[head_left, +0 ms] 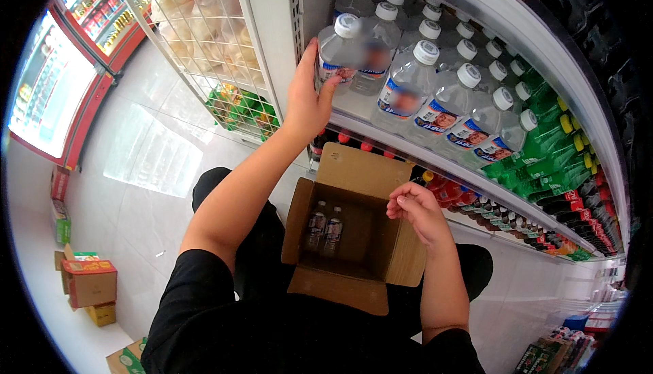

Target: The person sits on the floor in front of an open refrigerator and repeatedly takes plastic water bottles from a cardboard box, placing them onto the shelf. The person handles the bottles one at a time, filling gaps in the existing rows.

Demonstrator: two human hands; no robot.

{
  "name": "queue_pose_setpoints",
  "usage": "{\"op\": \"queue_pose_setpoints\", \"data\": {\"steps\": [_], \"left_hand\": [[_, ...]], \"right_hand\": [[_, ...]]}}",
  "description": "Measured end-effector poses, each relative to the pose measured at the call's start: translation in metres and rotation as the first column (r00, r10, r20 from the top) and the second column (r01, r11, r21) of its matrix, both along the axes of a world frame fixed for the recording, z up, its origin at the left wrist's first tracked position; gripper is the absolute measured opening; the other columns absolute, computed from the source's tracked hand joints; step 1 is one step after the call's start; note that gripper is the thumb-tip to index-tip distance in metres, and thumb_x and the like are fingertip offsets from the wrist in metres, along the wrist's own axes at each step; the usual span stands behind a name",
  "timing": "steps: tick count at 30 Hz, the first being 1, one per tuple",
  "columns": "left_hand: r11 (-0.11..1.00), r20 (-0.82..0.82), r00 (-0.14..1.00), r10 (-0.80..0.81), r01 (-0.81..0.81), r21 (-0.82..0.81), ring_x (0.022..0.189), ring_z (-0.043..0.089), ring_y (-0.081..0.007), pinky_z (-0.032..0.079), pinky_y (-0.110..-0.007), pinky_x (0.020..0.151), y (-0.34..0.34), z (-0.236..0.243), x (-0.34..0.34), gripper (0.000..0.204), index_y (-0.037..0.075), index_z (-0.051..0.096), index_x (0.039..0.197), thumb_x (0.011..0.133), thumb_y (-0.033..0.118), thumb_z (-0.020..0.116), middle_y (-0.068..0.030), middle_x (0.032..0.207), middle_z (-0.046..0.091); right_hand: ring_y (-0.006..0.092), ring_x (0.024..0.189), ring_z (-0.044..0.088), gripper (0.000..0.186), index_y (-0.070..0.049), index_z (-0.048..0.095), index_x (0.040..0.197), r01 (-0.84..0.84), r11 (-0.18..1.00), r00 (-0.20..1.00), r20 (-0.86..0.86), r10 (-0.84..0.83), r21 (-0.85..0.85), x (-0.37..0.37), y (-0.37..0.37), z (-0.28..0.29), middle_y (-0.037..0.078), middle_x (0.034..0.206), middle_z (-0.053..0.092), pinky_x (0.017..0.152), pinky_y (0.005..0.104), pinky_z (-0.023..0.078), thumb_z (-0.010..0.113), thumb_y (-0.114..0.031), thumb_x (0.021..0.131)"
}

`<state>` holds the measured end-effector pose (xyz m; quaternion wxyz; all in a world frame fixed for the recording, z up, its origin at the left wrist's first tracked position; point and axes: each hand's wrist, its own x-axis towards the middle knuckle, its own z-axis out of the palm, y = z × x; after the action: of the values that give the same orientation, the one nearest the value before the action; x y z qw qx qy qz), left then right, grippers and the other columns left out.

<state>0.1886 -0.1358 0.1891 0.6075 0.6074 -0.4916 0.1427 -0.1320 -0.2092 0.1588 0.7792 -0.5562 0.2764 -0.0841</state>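
Note:
My left hand (309, 98) is closed round a clear plastic bottle (335, 51) with a white cap and a blue label, at the left end of the shelf. The thumb lies on the near side of the bottle, and the other fingers go behind it. My right hand (420, 212) hangs over the right side of a cardboard box (354, 260), its fingers loosely bent and nothing visible in them. Between my knees stands the box, flaps open, with two small clear bottles (332, 230) inside at the left. Rows of similar clear bottles (408, 92) fill the shelf beside my left hand.
Green bottles (544, 160) and dark bottles (578, 204) stand farther right on the shelf. A lower shelf holds red drink bottles (445, 187). Left of the shelf is a white wire rack (221, 41) with bags. Boxes (90, 283) and a lit fridge (51, 95) are at the left.

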Motion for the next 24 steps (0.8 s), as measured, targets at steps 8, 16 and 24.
{"op": "queue_pose_setpoints", "data": {"steps": [8,16,24], "left_hand": [[0.957,0.013,0.965,0.261,-0.261,0.127,0.102,0.074,-0.0349,0.059,-0.039,0.085,0.013,0.023,-0.01,0.04,-0.004,0.061,0.13,0.093,0.006,0.072,-0.0247,0.109,0.072],[0.933,0.11,0.935,0.338,-0.348,0.09,0.091,0.073,-0.0361,0.058,-0.041,0.075,0.016,0.024,-0.005,0.032,-0.001,0.067,0.117,0.087,0.007,0.077,-0.021,0.104,0.071],[0.969,0.074,0.972,0.224,-0.23,0.09,0.107,0.062,-0.0474,0.052,-0.048,0.092,0.008,0.008,-0.009,0.05,-0.005,0.051,0.138,0.089,-0.005,0.058,-0.0289,0.12,0.062]], "right_hand": [[0.0178,0.087,0.069,0.013,-0.001,0.064,0.109,-0.024,1.0,1.0,-0.013,0.024,-0.002,0.003,0.003,-0.003,0.009,0.096,0.069,0.08,0.0315,0.058,0.058,-0.011,0.102],[0.018,0.088,0.068,0.011,-0.003,0.063,0.108,-0.044,0.999,0.995,-0.089,0.043,-0.002,0.013,0.012,-0.005,0.009,0.096,0.068,0.081,0.0323,0.057,0.057,-0.01,0.101],[0.0185,0.086,0.069,0.013,-0.001,0.064,0.108,-0.061,0.997,0.996,-0.068,0.064,0.051,0.017,0.016,-0.02,0.01,0.096,0.069,0.079,0.032,0.058,0.06,-0.011,0.101]]}}
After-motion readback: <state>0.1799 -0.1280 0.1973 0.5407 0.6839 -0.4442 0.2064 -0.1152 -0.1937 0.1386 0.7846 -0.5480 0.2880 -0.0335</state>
